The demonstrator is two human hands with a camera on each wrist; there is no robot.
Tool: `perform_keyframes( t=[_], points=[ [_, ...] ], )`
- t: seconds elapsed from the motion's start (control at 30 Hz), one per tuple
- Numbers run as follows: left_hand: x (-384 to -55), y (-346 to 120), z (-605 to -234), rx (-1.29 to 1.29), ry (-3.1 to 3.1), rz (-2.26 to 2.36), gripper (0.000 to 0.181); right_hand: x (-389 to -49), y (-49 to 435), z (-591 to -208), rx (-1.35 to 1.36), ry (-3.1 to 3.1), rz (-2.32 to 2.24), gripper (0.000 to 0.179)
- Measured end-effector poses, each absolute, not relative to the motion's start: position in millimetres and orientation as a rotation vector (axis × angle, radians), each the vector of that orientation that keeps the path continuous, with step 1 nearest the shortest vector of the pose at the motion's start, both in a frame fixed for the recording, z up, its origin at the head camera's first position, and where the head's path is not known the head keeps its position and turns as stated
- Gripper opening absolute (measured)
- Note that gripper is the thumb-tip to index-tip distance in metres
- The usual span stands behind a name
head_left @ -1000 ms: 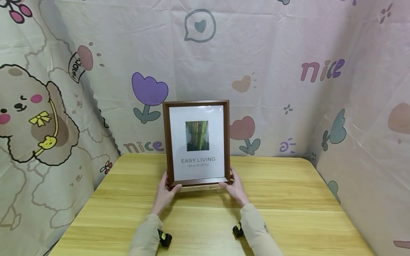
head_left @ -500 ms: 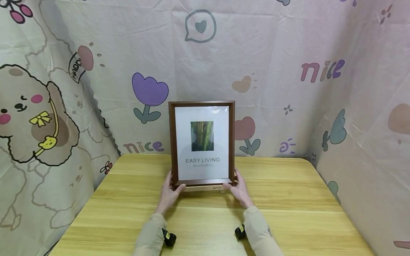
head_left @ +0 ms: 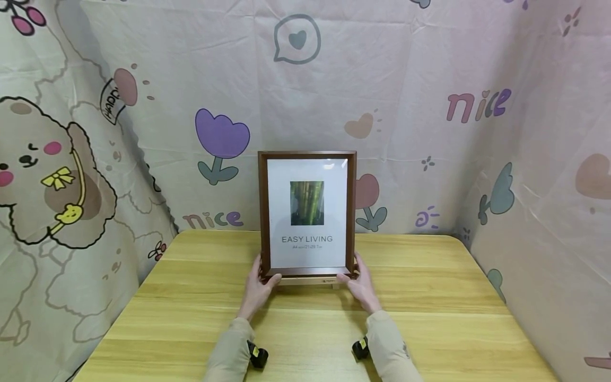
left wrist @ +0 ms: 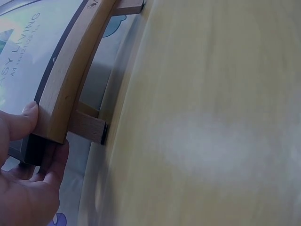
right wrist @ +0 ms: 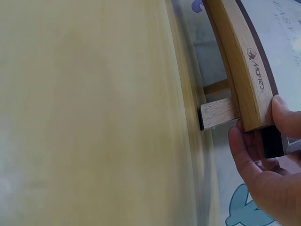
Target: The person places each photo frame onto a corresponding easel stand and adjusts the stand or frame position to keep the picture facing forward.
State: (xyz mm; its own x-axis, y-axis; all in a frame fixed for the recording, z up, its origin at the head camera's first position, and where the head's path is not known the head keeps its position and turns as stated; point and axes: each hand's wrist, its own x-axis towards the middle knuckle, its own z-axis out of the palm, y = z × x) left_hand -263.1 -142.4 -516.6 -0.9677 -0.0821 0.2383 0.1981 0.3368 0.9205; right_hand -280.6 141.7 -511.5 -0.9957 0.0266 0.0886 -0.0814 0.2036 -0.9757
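Observation:
A brown picture frame (head_left: 307,207) with a small green bamboo picture and the words EASY LIVING stands upright on the ledge (head_left: 305,281) of a small wooden easel. My left hand (head_left: 256,292) grips the frame's lower left corner, thumb in front and fingers curled behind and below. At the lower right corner my right hand (head_left: 361,288) has the same grip. Close up in the left wrist view, the left thumb (left wrist: 29,115) presses by the ledge's end. In the right wrist view, printed lettering shows on the ledge, and a short easel leg (right wrist: 219,114) juts out beneath it.
The wooden table (head_left: 429,318) extends on both sides of the frame. Behind it hangs a pale printed cloth (head_left: 406,69), which also covers both sides. Black wrist cameras (head_left: 258,356) sit on both beige sleeves (head_left: 389,345).
Both hands have moved a little to the right, and the picture frame and easel have shifted right with them. The grip at both lower corners is unchanged.

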Motion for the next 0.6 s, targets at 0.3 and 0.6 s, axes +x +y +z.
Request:
perform_keyframes(
  t=[0.3,0.6],
  points=[
    [-264.5,-135.5,-517.5,-0.099,-2.345,-1.708,0.088,-276.1,146.5,-509.1,0.012,-2.392,1.899,0.091],
    [-265.7,-129.0,-518.1,-0.11,-2.339,-1.726,0.087,-274.1,150.7,-508.4,0.004,-2.386,1.878,0.089]
  ],
)
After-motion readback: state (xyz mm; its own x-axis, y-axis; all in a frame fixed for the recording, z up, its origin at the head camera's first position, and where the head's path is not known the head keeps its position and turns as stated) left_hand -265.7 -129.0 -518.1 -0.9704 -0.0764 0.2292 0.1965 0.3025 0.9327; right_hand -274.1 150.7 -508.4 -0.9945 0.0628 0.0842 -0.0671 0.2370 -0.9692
